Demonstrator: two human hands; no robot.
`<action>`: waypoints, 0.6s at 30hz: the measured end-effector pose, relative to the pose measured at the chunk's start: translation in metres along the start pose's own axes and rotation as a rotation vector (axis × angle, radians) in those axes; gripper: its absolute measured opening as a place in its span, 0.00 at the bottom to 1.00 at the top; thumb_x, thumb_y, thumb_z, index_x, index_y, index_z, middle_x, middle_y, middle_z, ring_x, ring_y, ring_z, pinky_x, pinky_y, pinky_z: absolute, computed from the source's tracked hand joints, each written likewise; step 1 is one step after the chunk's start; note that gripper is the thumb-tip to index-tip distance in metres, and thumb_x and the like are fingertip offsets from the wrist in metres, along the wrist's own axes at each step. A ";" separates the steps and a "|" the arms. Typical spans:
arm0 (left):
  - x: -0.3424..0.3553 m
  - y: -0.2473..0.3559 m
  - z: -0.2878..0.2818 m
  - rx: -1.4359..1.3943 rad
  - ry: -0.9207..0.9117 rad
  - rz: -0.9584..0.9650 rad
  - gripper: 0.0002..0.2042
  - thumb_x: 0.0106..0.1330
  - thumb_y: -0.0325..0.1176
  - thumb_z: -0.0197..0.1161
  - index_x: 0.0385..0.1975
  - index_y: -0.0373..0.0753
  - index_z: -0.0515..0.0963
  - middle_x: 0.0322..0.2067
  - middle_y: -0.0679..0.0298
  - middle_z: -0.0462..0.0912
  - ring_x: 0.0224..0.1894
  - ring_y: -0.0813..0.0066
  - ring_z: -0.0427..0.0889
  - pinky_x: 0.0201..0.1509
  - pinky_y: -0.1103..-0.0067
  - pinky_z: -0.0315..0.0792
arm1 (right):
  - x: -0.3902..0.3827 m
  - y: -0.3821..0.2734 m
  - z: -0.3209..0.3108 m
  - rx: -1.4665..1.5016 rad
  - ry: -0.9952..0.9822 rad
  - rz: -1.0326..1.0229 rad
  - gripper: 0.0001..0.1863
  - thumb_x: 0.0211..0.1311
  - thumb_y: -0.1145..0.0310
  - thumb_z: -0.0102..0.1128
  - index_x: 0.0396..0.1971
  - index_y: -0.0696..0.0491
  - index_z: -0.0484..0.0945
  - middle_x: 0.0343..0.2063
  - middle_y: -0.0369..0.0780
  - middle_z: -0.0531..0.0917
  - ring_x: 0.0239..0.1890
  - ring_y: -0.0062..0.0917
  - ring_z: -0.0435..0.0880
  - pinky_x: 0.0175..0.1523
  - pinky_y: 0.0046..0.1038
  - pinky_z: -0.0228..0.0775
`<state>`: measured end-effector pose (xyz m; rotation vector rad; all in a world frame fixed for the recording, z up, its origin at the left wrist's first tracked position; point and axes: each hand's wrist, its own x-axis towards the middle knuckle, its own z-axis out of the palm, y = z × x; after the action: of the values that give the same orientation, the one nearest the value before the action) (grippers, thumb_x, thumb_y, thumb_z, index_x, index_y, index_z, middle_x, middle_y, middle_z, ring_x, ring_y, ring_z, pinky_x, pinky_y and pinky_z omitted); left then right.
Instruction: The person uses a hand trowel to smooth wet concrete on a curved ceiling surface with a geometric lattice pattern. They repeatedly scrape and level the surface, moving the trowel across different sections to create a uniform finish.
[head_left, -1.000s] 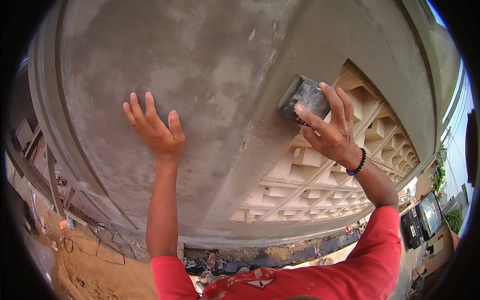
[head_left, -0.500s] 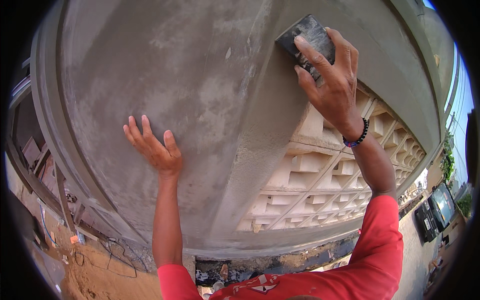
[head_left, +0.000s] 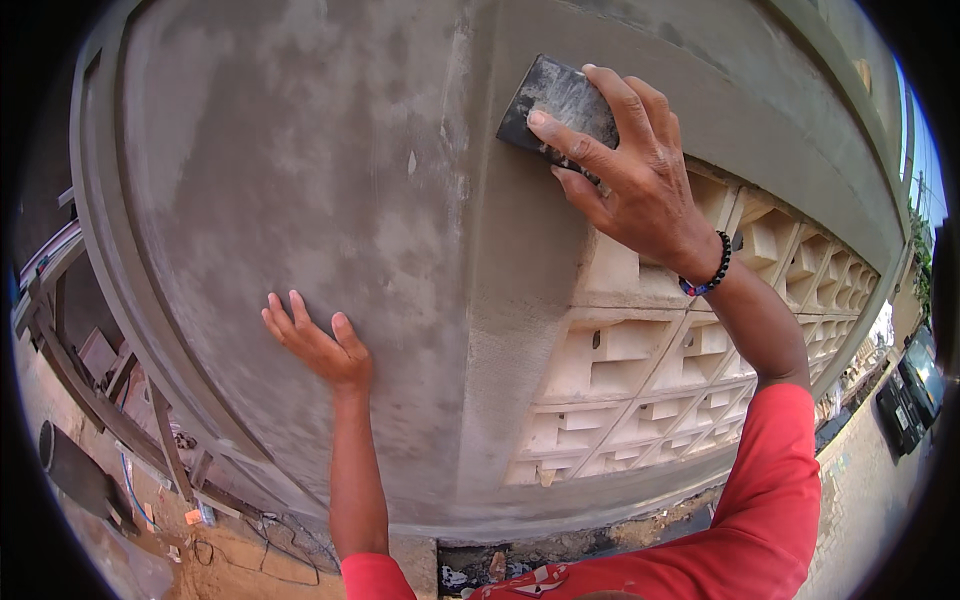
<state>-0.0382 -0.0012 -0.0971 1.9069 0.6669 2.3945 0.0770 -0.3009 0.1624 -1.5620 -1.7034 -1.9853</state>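
Note:
My right hand (head_left: 635,165) grips a flat black rectangular block (head_left: 565,95), its face smeared with pale grey cement. The fingers spread over the block's edges, and the block lies against the plastered strip (head_left: 525,190) beside the corner edge, above the openwork blocks. Lower down to the left, my left hand (head_left: 322,345) holds nothing. Its fingers are apart, close to the grey plastered wall (head_left: 260,200); whether the palm touches it I cannot tell. Damp and drier patches mottle the plaster.
Cream openwork ventilation blocks (head_left: 630,350) fill the wall opening at right. A raised plaster moulding (head_left: 150,270) borders the left side. Wooden framing (head_left: 90,400), a dark cylinder (head_left: 75,470) and loose cable (head_left: 270,560) lie lower left. A black vehicle (head_left: 908,395) stands far right.
The view has shifted, so the wall appears lower and further left. Against the wall, my right hand and the block have moved slightly up, my left hand a little to the right.

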 end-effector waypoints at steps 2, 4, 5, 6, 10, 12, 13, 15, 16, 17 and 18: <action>-0.001 0.006 0.000 0.024 -0.009 -0.007 0.29 0.76 0.46 0.47 0.70 0.33 0.60 0.73 0.48 0.53 0.75 0.42 0.47 0.75 0.51 0.46 | -0.010 0.025 -0.007 -0.069 0.082 0.061 0.29 0.52 0.67 0.70 0.57 0.31 0.80 0.60 0.48 0.69 0.59 0.43 0.68 0.60 0.44 0.64; -0.003 0.014 0.005 -0.001 -0.021 -0.049 0.29 0.76 0.46 0.46 0.69 0.32 0.61 0.73 0.48 0.54 0.75 0.42 0.47 0.75 0.51 0.46 | 0.003 0.042 -0.008 -0.103 0.159 0.125 0.29 0.52 0.67 0.70 0.57 0.30 0.80 0.61 0.46 0.69 0.59 0.43 0.68 0.60 0.43 0.64; -0.007 0.016 0.005 -0.006 -0.042 -0.065 0.29 0.76 0.46 0.46 0.69 0.32 0.61 0.72 0.48 0.54 0.75 0.42 0.47 0.75 0.51 0.46 | 0.003 0.034 -0.001 -0.072 0.152 0.111 0.29 0.53 0.67 0.70 0.57 0.30 0.80 0.61 0.46 0.69 0.59 0.43 0.68 0.60 0.44 0.64; -0.006 0.014 0.004 -0.001 -0.036 -0.057 0.29 0.76 0.46 0.46 0.69 0.32 0.61 0.72 0.48 0.54 0.75 0.42 0.47 0.75 0.51 0.46 | 0.013 0.024 0.008 -0.040 0.161 0.085 0.29 0.53 0.66 0.70 0.57 0.30 0.80 0.61 0.47 0.70 0.59 0.43 0.68 0.60 0.44 0.64; -0.002 0.006 -0.001 0.016 -0.011 -0.013 0.28 0.76 0.45 0.45 0.69 0.32 0.61 0.72 0.47 0.54 0.75 0.41 0.47 0.75 0.51 0.46 | 0.000 0.026 -0.003 -0.055 0.064 0.010 0.29 0.52 0.66 0.71 0.56 0.29 0.81 0.62 0.46 0.69 0.61 0.42 0.68 0.62 0.43 0.64; -0.003 0.010 0.004 -0.006 -0.001 -0.019 0.28 0.76 0.45 0.45 0.69 0.32 0.61 0.72 0.47 0.54 0.75 0.41 0.47 0.75 0.51 0.46 | -0.001 0.051 -0.018 -0.136 0.074 0.047 0.31 0.50 0.67 0.72 0.56 0.26 0.81 0.62 0.44 0.70 0.62 0.40 0.68 0.62 0.42 0.65; -0.003 0.012 0.005 -0.022 0.001 -0.028 0.28 0.76 0.45 0.45 0.69 0.32 0.60 0.72 0.47 0.54 0.75 0.41 0.47 0.75 0.50 0.47 | 0.006 0.054 -0.015 -0.115 0.093 0.076 0.30 0.52 0.68 0.72 0.57 0.27 0.81 0.62 0.45 0.70 0.63 0.41 0.68 0.64 0.42 0.65; -0.005 0.011 0.003 -0.031 -0.006 -0.030 0.28 0.76 0.45 0.45 0.69 0.32 0.60 0.72 0.47 0.54 0.75 0.42 0.47 0.75 0.50 0.47 | 0.025 0.039 -0.003 -0.062 0.133 0.144 0.29 0.55 0.69 0.70 0.57 0.29 0.81 0.63 0.46 0.71 0.64 0.41 0.69 0.67 0.41 0.65; -0.006 0.010 0.002 -0.033 -0.006 -0.028 0.28 0.76 0.45 0.45 0.69 0.32 0.60 0.72 0.47 0.54 0.75 0.42 0.47 0.75 0.50 0.46 | 0.024 0.029 -0.001 -0.027 0.082 0.063 0.28 0.57 0.68 0.70 0.58 0.29 0.81 0.64 0.45 0.71 0.66 0.41 0.68 0.67 0.41 0.65; -0.002 0.003 -0.001 -0.016 0.003 -0.014 0.28 0.76 0.45 0.45 0.69 0.32 0.60 0.72 0.47 0.54 0.75 0.42 0.47 0.75 0.50 0.46 | 0.018 0.026 0.000 -0.027 0.054 0.007 0.28 0.55 0.67 0.70 0.58 0.28 0.81 0.63 0.45 0.71 0.65 0.41 0.68 0.65 0.42 0.66; -0.001 0.004 -0.001 -0.011 0.002 -0.009 0.28 0.76 0.45 0.45 0.69 0.32 0.60 0.72 0.47 0.54 0.75 0.42 0.47 0.75 0.50 0.46 | 0.007 0.028 -0.006 -0.039 0.016 -0.047 0.29 0.54 0.67 0.70 0.57 0.28 0.81 0.62 0.44 0.71 0.64 0.40 0.68 0.64 0.42 0.66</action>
<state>-0.0379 -0.0054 -0.0974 1.8930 0.6595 2.3906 0.0878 -0.3121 0.1875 -1.5277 -1.7218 -2.0597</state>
